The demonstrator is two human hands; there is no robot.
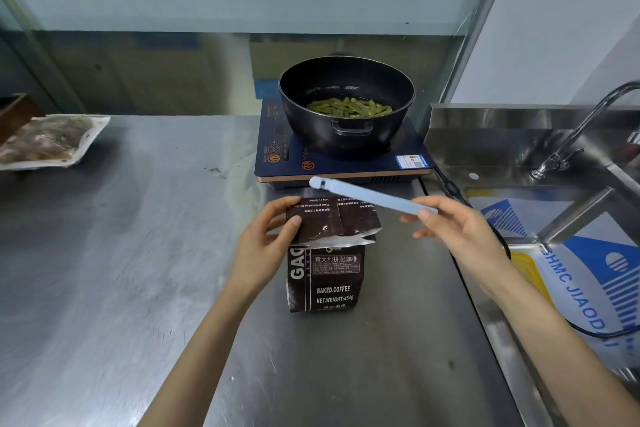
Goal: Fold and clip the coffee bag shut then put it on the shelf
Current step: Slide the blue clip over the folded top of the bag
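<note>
A dark brown coffee bag (pixel 329 281) stands upright on the steel counter (pixel 138 270), its top flap folded over toward me. My left hand (pixel 266 239) pinches the left side of that folded flap between thumb and fingers. My right hand (pixel 460 232) holds one end of a long pale blue sealing clip (pixel 370 196). The clip slants up and to the left, hovering just above and behind the bag's top, apart from the flap. No shelf is in view.
Behind the bag, an induction cooker (pixel 346 163) carries a black pot (pixel 346 104) of green beans. A steel sink (pixel 536 163) with a faucet (pixel 585 125) is at right, a black cable (pixel 485 218) running along it. A vacuum-packed food pouch (pixel 48 142) lies far left.
</note>
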